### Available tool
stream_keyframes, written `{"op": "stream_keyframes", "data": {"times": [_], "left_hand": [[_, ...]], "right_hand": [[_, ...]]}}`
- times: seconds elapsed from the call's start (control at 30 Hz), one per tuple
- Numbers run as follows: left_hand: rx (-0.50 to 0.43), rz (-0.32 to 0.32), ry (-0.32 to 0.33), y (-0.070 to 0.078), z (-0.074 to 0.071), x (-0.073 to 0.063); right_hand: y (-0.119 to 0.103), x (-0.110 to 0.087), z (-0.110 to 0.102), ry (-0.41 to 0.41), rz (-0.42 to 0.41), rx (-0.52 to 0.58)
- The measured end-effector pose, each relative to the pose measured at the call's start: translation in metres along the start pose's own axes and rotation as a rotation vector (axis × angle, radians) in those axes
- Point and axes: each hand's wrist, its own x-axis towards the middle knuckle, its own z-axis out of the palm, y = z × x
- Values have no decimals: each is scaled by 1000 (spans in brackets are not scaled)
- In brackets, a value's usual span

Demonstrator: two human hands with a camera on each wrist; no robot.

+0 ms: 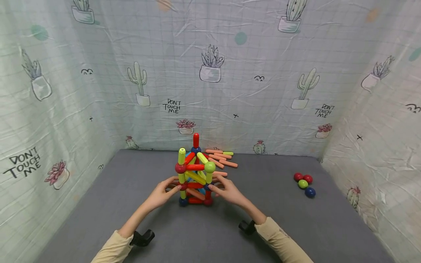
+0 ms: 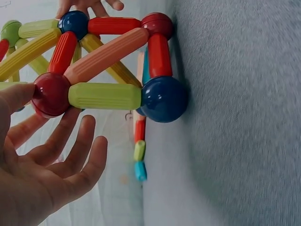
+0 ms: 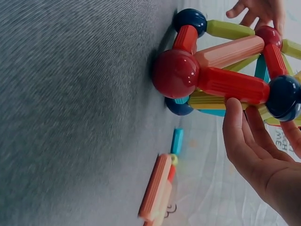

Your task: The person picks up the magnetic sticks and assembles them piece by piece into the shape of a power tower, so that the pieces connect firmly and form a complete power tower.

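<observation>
A tower of magnetic building rods and balls (image 1: pixel 196 177) stands on the grey table, between my two hands. Its rods are red, lime, yellow, blue and salmon, and one red rod (image 1: pixel 196 140) points straight up from the top. My left hand (image 1: pixel 162 193) pinches the middle-level red ball (image 2: pixel 51 95) at the left front corner, thumb in front and fingers behind. On the opposite corner, my right hand (image 1: pixel 229 191) holds the middle-level blue ball (image 3: pixel 283 97) between thumb and fingers. Two fingertips of that hand lie close along the red rod (image 3: pixel 235 85) below the ball.
Loose salmon rods (image 1: pixel 228 163) and a lime rod (image 1: pixel 228 153) lie behind the tower to the right. Several loose balls (image 1: pixel 303 184) sit together far right. A cactus-printed cloth (image 1: pixel 243 109) hangs around the table (image 1: pixel 263 175). Each wrist bears a black camera mount (image 1: pixel 143 238).
</observation>
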Motion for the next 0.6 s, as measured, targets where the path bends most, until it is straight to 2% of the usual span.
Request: {"op": "stream_keyframes", "data": {"times": [0.1, 0.3, 0.43, 0.6], "left_hand": [[-12, -3, 1, -3, -7, -4], [7, -56, -6, -12, -31, -14], [15, -102, -3, -21, -47, -21], [11, -107, -7, -28, -58, -29]], "right_hand": [[6, 10, 5, -8, -12, 21], [20, 36, 22, -32, -28, 2], [19, 49, 33, -77, -55, 13], [18, 58, 38, -124, -66, 15]]}}
